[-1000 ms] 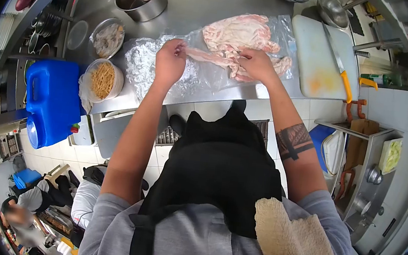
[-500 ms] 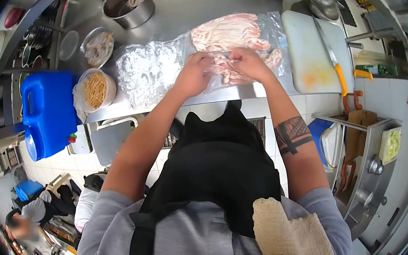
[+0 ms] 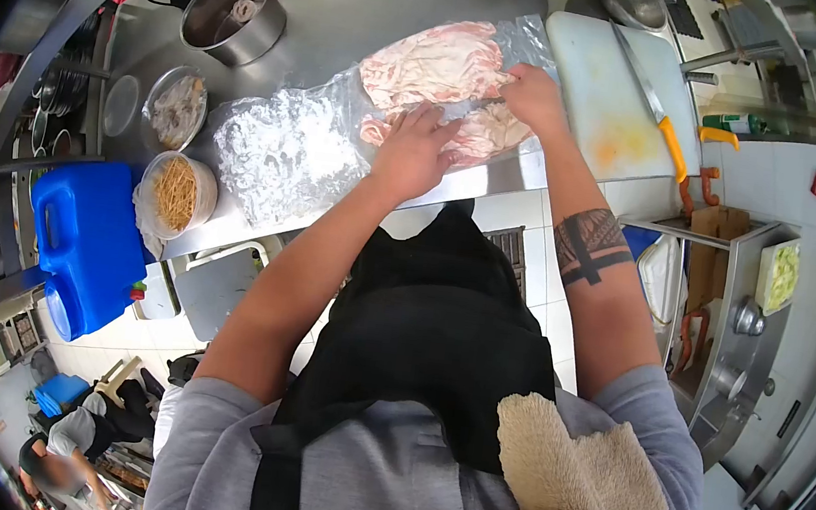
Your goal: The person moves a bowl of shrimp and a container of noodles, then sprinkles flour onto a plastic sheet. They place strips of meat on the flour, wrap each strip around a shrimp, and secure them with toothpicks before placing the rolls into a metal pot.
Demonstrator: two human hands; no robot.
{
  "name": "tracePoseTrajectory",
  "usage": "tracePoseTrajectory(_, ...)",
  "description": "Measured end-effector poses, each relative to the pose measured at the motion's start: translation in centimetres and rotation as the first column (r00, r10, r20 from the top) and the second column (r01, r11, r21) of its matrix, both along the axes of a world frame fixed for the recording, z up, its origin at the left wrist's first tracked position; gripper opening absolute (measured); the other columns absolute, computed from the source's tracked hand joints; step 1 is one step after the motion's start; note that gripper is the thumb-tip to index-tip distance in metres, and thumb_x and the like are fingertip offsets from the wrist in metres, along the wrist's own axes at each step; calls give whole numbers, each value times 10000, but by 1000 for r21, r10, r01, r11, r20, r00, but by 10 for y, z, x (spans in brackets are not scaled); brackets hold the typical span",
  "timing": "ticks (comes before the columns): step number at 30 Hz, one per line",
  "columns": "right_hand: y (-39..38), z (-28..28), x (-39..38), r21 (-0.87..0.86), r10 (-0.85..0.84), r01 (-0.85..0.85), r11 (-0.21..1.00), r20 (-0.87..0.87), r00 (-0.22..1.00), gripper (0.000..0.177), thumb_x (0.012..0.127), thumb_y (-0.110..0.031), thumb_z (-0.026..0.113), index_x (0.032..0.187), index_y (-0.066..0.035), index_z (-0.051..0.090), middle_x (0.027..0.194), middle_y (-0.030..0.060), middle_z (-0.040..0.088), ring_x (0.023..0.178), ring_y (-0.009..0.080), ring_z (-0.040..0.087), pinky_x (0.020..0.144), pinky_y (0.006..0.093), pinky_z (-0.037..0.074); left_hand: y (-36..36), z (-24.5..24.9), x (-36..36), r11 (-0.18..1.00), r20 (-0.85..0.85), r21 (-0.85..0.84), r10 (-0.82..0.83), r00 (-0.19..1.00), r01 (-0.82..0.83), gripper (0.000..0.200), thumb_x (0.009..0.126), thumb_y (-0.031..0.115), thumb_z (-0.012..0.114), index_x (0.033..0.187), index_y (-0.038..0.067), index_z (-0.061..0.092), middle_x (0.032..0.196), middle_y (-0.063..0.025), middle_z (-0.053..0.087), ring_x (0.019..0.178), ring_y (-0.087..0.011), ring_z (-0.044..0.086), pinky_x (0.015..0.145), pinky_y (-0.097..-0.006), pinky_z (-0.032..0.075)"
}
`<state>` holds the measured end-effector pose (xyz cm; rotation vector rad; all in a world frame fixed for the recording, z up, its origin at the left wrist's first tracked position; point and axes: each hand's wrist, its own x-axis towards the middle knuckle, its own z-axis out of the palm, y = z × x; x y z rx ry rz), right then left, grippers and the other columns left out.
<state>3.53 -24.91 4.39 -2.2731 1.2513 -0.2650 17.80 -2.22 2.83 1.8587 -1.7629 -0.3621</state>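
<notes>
Two pieces of pale pink raw meat lie on a clear plastic sheet point(image 3: 525, 39) on the steel table. The larger, far piece of raw meat point(image 3: 430, 61) is spread out flat. Nearer the table's front edge is a second piece of raw meat point(image 3: 487, 135), folded in places. My left hand point(image 3: 414, 155) rests on this near piece, palm down with fingers apart. At the right edge of the far piece, my right hand point(image 3: 536, 100) has its fingers pinched together on the meat; its fingertips are partly hidden.
Left of the meat lies plastic covered in white powder point(image 3: 289, 151). Further left are a tub of thin brown sticks point(image 3: 176, 193), a metal bowl point(image 3: 178, 108), a deep pot point(image 3: 239, 19) and a blue jug point(image 3: 87, 249). A knife point(image 3: 649, 86) lies on the cutting board point(image 3: 588, 84) at right.
The near piece of meat lies more spread out. My left hand has opened onto it, and my right hand has moved right and away from me to the far piece's edge.
</notes>
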Motion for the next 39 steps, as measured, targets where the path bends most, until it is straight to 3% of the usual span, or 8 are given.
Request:
tracePoseTrajectory(9, 4, 11, -13, 144, -7, -13, 990, 132, 991, 386, 814, -193, 752, 1166, -37, 737, 1061, 179, 731, 974, 337, 697, 874, 398, 540, -38, 8, 28, 978, 73, -167, 142, 987, -128, 608, 845, 292, 796, 1419, 154, 656, 1595, -142, 479, 1465, -391, 411, 1215, -533, 326)
tracePoseTrajectory(11, 6, 8, -7, 155, 1, -16, 988, 99, 995, 425, 801, -222, 758, 1194, -60, 741, 1133, 201, 735, 1033, 361, 707, 905, 419, 546, -52, 1, 40, 986, 290, -69, 164, 943, -150, 623, 882, 339, 779, 1458, 160, 623, 1598, -115, 485, 1507, -373, 374, 1232, -557, 288)
tracePoseTrajectory(13, 13, 2, 2, -37, 87, -88, 995, -31, 996, 475, 800, -255, 761, 1235, -68, 735, 1219, 207, 720, 1131, 367, 686, 989, 430, 534, -57, 6, 46, 991, 331, -31, 133, 934, -130, 638, 923, 383, 748, 1498, 163, 578, 1608, -91, 477, 1536, -354, 344, 1242, -590, 254)
tracePoseTrajectory(17, 6, -1, 8, 79, -7, 17, 997, -124, 992, 508, 798, -281, 766, 1256, -62, 736, 1298, 217, 694, 1221, 369, 653, 1055, 439, 511, -66, 14, 43, 981, 467, 154, 33, 883, -119, 653, 968, 386, 700, 1545, 151, 505, 1636, -111, 427, 1536, -368, 341, 1230, -621, 279)
tracePoseTrajectory(19, 4, -3, 0, 137, 32, -44, 990, 93, 995, 485, 808, -241, 760, 1253, -51, 741, 1274, 235, 702, 1201, 385, 664, 1038, 438, 519, -70, 13, 43, 972, 488, 194, 22, 873, -132, 649, 982, 389, 684, 1552, 147, 490, 1645, -117, 409, 1537, -373, 338, 1223, -631, 292)
tracePoseTrajectory(23, 22, 7, -10, 231, -14, -37, 972, 214, 977, 445, 830, -198, 745, 1239, -25, 744, 1242, 251, 712, 1159, 403, 680, 1023, 439, 526, -74, 14, 37, 967, 487, 208, 29, 873, -148, 632, 1004, 387, 657, 1551, 122, 483, 1644, -154, 391, 1526, -407, 348, 1195, -660, 324)
tracePoseTrajectory(31, 74, 1, -12, -92, 99, -75, 993, 288, 953, 341, 889, -67, 741, 1218, 19, 720, 1205, 240, 727, 1121, 379, 706, 983, 401, 542, -80, 19, 30, 964, 480, 216, 32, 877, -153, 601, 1007, 307, 642, 1539, 78, 483, 1608, -209, 396, 1502, -442, 370, 1154, -710, 355)
tracePoseTrajectory(39, 97, 11, -14, -81, 153, -134, 988, 311, 938, 342, 869, -34, 735, 1208, 6, 719, 1168, 237, 729, 1092, 394, 702, 975, 412, 546, -79, 21, 28, 963, 548, 212, 23, 836, -165, 592, 960, 167, 629, 1525, 56, 492, 1583, -199, 415, 1457, -414, 424, 1132, -680, 405)
